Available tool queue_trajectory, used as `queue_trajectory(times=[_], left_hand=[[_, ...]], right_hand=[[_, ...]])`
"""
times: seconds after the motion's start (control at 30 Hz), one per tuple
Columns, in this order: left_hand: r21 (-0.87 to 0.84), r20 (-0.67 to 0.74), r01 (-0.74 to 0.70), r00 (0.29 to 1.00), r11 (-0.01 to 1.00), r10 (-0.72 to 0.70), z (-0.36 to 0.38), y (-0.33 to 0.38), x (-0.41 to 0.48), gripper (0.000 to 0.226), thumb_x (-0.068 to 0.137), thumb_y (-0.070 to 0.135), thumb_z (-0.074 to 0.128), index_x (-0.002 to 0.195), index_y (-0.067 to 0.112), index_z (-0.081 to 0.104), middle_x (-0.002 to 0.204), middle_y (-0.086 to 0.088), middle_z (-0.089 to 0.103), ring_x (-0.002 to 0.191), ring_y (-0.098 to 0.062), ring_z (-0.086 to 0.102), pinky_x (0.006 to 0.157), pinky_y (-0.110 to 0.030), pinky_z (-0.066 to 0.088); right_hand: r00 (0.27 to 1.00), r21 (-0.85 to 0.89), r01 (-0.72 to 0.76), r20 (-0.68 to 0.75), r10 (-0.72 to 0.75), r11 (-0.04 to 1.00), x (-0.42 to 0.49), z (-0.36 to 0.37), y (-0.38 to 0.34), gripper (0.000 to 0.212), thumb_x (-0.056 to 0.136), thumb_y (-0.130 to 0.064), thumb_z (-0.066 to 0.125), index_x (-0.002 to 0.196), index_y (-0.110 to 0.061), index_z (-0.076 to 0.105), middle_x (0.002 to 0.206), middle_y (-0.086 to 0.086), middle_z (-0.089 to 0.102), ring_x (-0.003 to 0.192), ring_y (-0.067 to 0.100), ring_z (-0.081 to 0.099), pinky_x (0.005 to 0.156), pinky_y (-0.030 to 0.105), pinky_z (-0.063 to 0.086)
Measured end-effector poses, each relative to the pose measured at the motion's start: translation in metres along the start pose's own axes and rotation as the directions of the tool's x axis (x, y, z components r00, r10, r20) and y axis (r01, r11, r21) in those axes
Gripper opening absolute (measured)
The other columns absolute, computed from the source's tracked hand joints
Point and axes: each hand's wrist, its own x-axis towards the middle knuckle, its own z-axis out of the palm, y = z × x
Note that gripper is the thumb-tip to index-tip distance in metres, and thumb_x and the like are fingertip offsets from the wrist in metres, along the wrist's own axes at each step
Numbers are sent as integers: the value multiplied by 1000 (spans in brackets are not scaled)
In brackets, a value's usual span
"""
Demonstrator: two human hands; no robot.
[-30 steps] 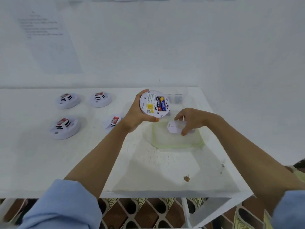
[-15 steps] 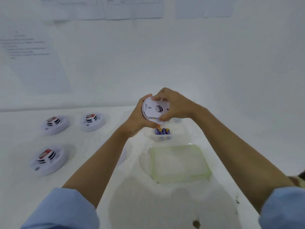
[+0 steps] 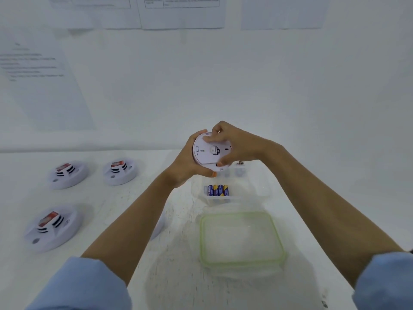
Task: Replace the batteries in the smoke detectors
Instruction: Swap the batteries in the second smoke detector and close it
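White plastic fills your grip: both hands hold one smoke detector (image 3: 210, 153) raised above the far middle of the table (image 3: 125, 209), its flat back turned to you. Your left hand (image 3: 187, 164) cups it from the left, fingertips at the upper rim and thumb at the lower edge. Your right hand (image 3: 237, 144) clamps it from the right, fingers hooked over the top edge and thumb pressed near the bottom. Both forearms are bare, with blue sleeves (image 3: 85, 285) bunched near you.

Just below the hands sits a clear box (image 3: 263, 186) with blue-and-yellow batteries (image 3: 218, 190) lying side by side at its left end. Nearer you lies a shallow clear container with a green rim (image 3: 242, 213).

Three more detectors (image 3: 68, 174) (image 3: 120, 172) (image 3: 52, 227) rest on the left of the table, each with a red label. Their print, the battery lettering and the wall sheets (image 3: 181, 12) are too blurred to read.
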Motion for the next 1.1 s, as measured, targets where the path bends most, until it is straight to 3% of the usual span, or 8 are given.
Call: queue_trajectory(times=[0.1, 0.3, 0.57, 0.83, 0.93, 1.0, 1.07, 1.1], left_hand=[[0, -15, 3, 1000, 1000, -3, 1, -2, 1, 105, 50, -10, 75, 137, 24, 28, 130, 3, 42, 115, -13, 49, 76, -28, 55], [-7, -40, 1, 999, 1000, -2, 5, -3, 4, 101, 49, -9, 76, 133, 27, 32, 127, 6, 43, 113, -12, 50, 77, -33, 56], [7, -117, -44, 992, 999, 44, 15, -5, 4, 106, 41, -1, 83, 132, 20, 33, 131, -3, 44, 112, -13, 53, 74, -24, 54], [124, -180, -52, 981, 991, 74, 19, -1, 1, 107, 39, 16, 85, 132, 18, 33, 126, 1, 47, 112, -13, 52, 81, -23, 53], [214, -200, -89, 971, 973, 133, 21, 9, 3, 110, 44, 13, 85, 137, 12, 26, 122, 7, 48, 110, -10, 53, 89, -24, 52], [233, -224, -112, 961, 966, 165, 26, 17, 3, 103, 55, -3, 82, 138, 9, 22, 122, 1, 50, 105, -5, 55, 92, -25, 51], [327, -262, -145, 935, 934, 237, 30, 20, 1, 100, 62, -10, 79, 140, 8, 20, 117, 2, 52, 97, 7, 57, 82, -14, 51], [393, -287, -152, 917, 907, 278, 30, 18, 1, 105, 60, -3, 83, 142, 11, 19, 114, 6, 52, 95, 11, 57, 77, -9, 49]], right_hand=[[1000, -62, 28, 15, -27, 998, 1, 0, 1, 67, 76, -14, 73, 137, -18, 43, 111, -5, 26, 105, 11, 29, 83, 18, 34], [999, -77, 54, 6, -53, 996, -2, 1, 8, 64, 80, -15, 70, 137, -18, 42, 112, -4, 27, 107, 10, 25, 89, 19, 32], [995, 76, 27, -101, -19, 997, -5, 17, 21, 60, 82, -12, 67, 137, -15, 43, 117, 4, 34, 111, 13, 28, 94, 20, 34], [997, 123, 6, -77, 4, 992, -5, 16, 19, 59, 84, -20, 66, 138, -15, 42, 118, -1, 33, 115, 14, 33, 97, 20, 34], [991, 254, -30, -122, 62, 967, -6, 18, 12, 62, 83, -29, 66, 138, -17, 41, 122, -3, 34, 121, 14, 34, 100, 23, 35], [976, 360, -47, -182, 120, 932, -5, 22, 7, 66, 80, -31, 69, 138, -16, 40, 128, -1, 40, 120, 15, 41, 98, 26, 39], [947, 429, -29, -278, 162, 903, -3, 27, 3, 69, 76, -30, 73, 136, -14, 43, 132, 1, 47, 116, 17, 50, 94, 28, 45], [926, 479, -8, -328, 188, 878, -2, 30, 1, 68, 75, -27, 75, 134, -13, 45, 131, 2, 51, 113, 17, 53, 93, 29, 48]])
